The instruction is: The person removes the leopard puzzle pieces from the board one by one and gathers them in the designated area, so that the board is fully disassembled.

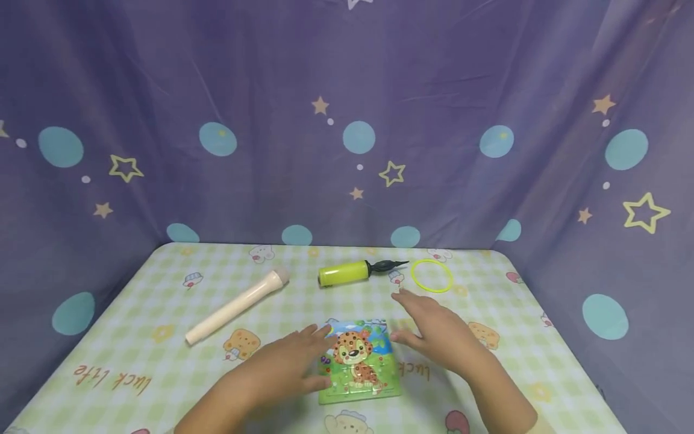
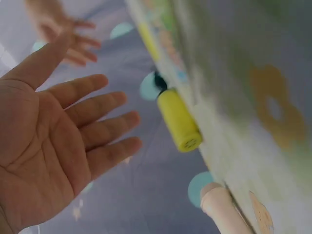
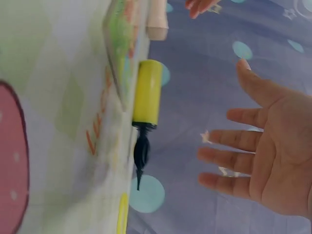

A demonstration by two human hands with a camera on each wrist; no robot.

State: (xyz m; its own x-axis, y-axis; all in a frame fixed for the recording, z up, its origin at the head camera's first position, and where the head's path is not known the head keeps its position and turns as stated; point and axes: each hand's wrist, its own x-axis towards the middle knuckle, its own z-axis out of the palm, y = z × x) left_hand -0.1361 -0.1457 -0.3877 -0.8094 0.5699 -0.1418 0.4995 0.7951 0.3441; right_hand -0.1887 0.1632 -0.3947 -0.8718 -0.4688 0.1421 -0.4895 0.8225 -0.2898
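Head view: I see the puzzle board [image 1: 360, 361] lying flat on the bench [image 1: 162, 301], long axis running away from me, between both hands, left hand [image 1: 295, 361] apparently touching its edge, right hand [image 1: 434, 334] just beside, fingers spread, holding nothing.

Soft, even, slightly dim light with a purple cast; faint shadows under the hands at 6 o'clock. Both wrist views are blurred, the checked green worktop [image 2: 253, 97] smeared and unfocused.
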